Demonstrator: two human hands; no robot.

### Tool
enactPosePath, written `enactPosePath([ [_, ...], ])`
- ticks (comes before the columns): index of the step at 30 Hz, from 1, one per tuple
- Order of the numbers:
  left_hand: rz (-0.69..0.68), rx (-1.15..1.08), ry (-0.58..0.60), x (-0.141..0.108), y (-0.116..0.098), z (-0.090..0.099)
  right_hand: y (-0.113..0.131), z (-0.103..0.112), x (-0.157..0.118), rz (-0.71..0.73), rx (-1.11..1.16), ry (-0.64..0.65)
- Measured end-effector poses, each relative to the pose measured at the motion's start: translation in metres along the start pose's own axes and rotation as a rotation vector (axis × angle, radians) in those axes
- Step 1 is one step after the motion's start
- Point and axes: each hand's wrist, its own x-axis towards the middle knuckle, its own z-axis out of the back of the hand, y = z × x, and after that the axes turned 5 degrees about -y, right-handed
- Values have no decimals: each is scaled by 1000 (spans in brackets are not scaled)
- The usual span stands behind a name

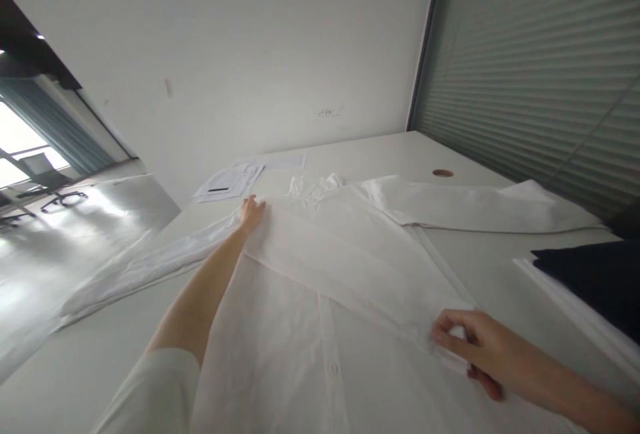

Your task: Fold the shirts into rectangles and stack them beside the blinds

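A white button-up shirt (285,314) lies spread on the table, its collar (316,187) at the far end and its button placket running towards me. One white sleeve (345,264) lies slantwise over the shirt's front. My left hand (253,213) is at the shoulder end of this sleeve, fingers bent against the cloth. At the other end, my right hand (473,347) pinches the cuff between thumb and fingers; its lower fingers curl underneath. Another sleeve (480,207) stretches out to the right, and a further length of white cloth (165,257) extends left past my forearm.
Printed papers (230,182) lie at the table's back left by the white wall. A round hole (443,173) pierces the tabletop at the back right. Dark folded cloth (595,281) rests on white cloth at the right edge. Office chairs (47,177) stand beyond the table, left.
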Motion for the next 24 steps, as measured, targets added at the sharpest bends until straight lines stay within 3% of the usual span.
enactPosePath([
  [5, 83, -13, 53, 22, 6, -6, 3, -2, 0, -39, 5, -1],
  [16, 150, 68, 9, 19, 8, -20, 1, 0, 0, -76, -5, -87],
  [24, 139, 98, 3, 17, 6, -21, 5, -4, 0, -125, -16, -66],
])
